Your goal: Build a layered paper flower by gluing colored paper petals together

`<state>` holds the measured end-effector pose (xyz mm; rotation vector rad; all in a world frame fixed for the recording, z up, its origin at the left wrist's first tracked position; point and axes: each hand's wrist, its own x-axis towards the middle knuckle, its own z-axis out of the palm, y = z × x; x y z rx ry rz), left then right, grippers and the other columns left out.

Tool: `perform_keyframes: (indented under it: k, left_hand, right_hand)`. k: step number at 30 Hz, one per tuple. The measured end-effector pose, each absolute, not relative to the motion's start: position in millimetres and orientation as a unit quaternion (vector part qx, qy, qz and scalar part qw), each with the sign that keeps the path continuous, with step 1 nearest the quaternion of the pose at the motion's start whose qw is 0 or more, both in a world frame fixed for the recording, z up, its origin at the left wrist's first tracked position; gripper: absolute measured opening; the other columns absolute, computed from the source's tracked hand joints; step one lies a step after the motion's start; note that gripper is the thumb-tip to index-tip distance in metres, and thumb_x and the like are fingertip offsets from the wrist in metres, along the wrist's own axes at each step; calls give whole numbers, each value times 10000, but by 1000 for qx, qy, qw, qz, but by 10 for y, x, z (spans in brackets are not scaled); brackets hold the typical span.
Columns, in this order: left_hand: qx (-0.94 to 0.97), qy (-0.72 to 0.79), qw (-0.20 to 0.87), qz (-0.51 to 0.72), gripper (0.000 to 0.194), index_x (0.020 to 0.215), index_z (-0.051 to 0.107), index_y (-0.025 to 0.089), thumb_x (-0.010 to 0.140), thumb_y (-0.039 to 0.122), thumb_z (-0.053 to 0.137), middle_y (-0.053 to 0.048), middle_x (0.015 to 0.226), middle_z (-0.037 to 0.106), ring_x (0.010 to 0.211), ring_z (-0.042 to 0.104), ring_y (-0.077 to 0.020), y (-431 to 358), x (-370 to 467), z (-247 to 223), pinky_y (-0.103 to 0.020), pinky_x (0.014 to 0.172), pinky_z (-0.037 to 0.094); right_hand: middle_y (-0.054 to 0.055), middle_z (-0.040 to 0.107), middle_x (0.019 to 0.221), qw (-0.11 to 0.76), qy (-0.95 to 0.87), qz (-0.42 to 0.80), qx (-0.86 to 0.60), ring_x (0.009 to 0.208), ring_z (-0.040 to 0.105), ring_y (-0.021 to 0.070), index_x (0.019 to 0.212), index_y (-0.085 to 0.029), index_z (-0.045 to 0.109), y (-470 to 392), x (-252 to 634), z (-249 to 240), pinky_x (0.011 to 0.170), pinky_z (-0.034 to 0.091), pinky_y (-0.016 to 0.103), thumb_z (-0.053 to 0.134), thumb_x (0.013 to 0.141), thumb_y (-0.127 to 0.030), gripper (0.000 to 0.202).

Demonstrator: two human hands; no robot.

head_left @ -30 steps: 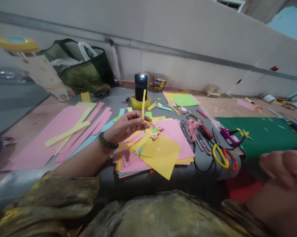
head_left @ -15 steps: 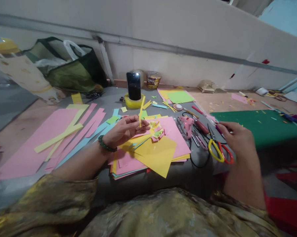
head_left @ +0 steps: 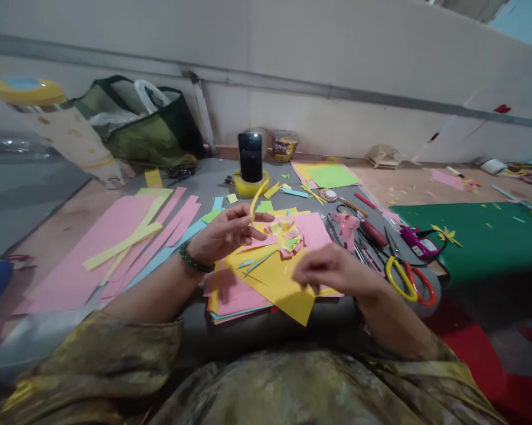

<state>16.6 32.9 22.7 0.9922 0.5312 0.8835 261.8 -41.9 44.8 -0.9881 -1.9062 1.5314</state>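
Note:
My left hand (head_left: 230,232) pinches a thin yellow paper strip (head_left: 253,206) that stands up and bends to the right at its top. Just right of those fingers, a paper flower (head_left: 287,236) with yellow, green and pink folded petals lies on the stack. Over the yellow sheet (head_left: 266,277) hovers my right hand (head_left: 330,268), its fingers curled together and slightly blurred; what they hold, if anything, is hidden. Thin blue paper strips (head_left: 261,262) lie on the yellow sheet. Beneath is a stack of coloured paper (head_left: 234,301), mostly pink on top.
To the right lie a pink glue gun (head_left: 348,227), scissors (head_left: 410,283) with yellow and red handles, and a purple device (head_left: 418,241). A phone (head_left: 250,154) stands in a yellow tape roll (head_left: 243,186). Pink sheets (head_left: 92,248) lie left, a bag (head_left: 154,130) behind.
My right hand has moved left from beside the scissors to above the yellow sheet, uncovering the purple device. The yellow strip in my left hand is now more curved. The view has shifted slightly.

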Motion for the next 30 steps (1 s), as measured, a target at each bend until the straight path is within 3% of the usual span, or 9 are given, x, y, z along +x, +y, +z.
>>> perform_keyframes:
  k: [2, 4, 8, 10, 12, 17, 21, 26, 30]
  left_hand:
    - [459, 247, 741, 423, 303, 784, 600, 172, 710, 263, 879, -68, 1016, 795, 664, 761, -136, 368, 142, 228, -149, 495, 518]
    - [472, 251, 722, 438, 328, 773, 581, 177, 707, 279, 886, -66, 990, 799, 635, 752, -132, 385, 142, 223, -161, 504, 530]
    - [543, 252, 684, 417, 378, 752, 589, 173, 704, 376, 905, -53, 845, 796, 576, 728, -133, 318, 216, 215, -209, 568, 583]
    - [584, 250, 672, 380, 383, 735, 602, 167, 724, 420, 889, -57, 799, 791, 587, 732, -142, 245, 273, 219, -217, 585, 591]
    - [612, 245, 671, 339, 383, 732, 615, 163, 751, 452, 865, -69, 786, 789, 603, 738, -149, 174, 323, 220, -222, 602, 595]
    - [610, 239, 704, 273, 394, 738, 616, 162, 750, 471, 860, -64, 779, 782, 594, 733, -143, 112, 372, 176, -217, 595, 589]
    - [573, 240, 750, 225, 423, 743, 611, 162, 702, 473, 894, -41, 730, 771, 554, 724, -132, 159, 369, 119, -189, 560, 565]
    - [479, 259, 793, 274, 452, 791, 589, 178, 632, 399, 950, -21, 722, 783, 566, 734, -138, 229, 373, 80, -170, 536, 537]
    - [439, 282, 776, 354, 541, 1019, 666, 197, 585, 276, 978, -39, 856, 821, 713, 779, -160, 262, 383, 50, -176, 628, 563]
  right_hand:
    - [55, 748, 663, 89, -744, 602, -276, 475, 637, 115, 794, -192, 803, -600, 2972, 587, 476, 515, 199, 632, 934, -485, 367]
    - [96, 787, 746, 41, -775, 574, -261, 602, 723, 160, 861, -209, 833, -730, 3321, 661, 588, 571, 238, 605, 952, -512, 390]
    - [102, 788, 812, 282, -756, 176, -564, 737, 742, 237, 733, -272, 824, -812, 3688, 597, 636, 587, 328, 671, 865, -595, 381]
    - [89, 770, 767, 351, -698, 74, -620, 712, 716, 237, 640, -270, 787, -775, 3589, 534, 617, 567, 336, 641, 884, -582, 422]
    - [71, 766, 747, 376, -697, 157, -590, 701, 704, 223, 695, -249, 795, -676, 3326, 485, 612, 553, 320, 599, 920, -549, 423]
    - [105, 798, 1030, 409, -676, 358, -498, 777, 706, 200, 1094, -182, 791, -231, 2578, 383, 649, 569, 315, 628, 862, -572, 482]
    - [88, 807, 972, 456, -660, 381, -460, 758, 715, 183, 1009, -188, 803, -28, 2352, 300, 622, 571, 287, 635, 871, -529, 404]
    - [105, 811, 923, 463, -785, 12, -413, 802, 738, 199, 1018, -174, 795, 5, 2360, 207, 762, 580, 322, 531, 988, -252, 277]
    - [121, 794, 835, 419, -809, -195, -362, 704, 706, 199, 1077, -98, 754, 64, 2378, 131, 691, 554, 313, 474, 1015, -150, 292]
